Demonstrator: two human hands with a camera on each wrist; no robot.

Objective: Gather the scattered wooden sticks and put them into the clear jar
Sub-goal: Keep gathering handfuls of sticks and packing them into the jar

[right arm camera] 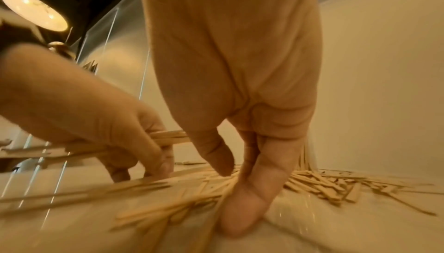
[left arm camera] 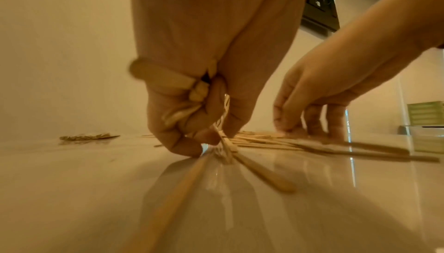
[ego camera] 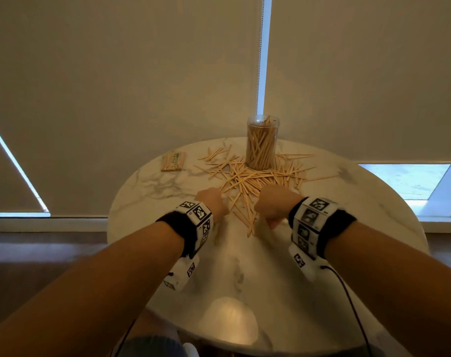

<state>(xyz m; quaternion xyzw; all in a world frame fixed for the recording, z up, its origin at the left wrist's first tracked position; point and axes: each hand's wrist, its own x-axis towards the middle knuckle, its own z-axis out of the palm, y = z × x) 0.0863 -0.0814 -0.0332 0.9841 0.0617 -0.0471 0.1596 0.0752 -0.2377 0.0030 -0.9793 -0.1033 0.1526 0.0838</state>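
Head view: my left hand (ego camera: 212, 202) grips a few thin pale wooden sticks (ego camera: 247, 180) scattered before the clear plastic jar (ego camera: 262, 141); right hand (ego camera: 272, 205), fingers extended, should rake more together.

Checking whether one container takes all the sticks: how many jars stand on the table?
1. The clear jar stands upright at the far side of the table, already holding sticks, with the loose wooden sticks around its base. None looks hidden.
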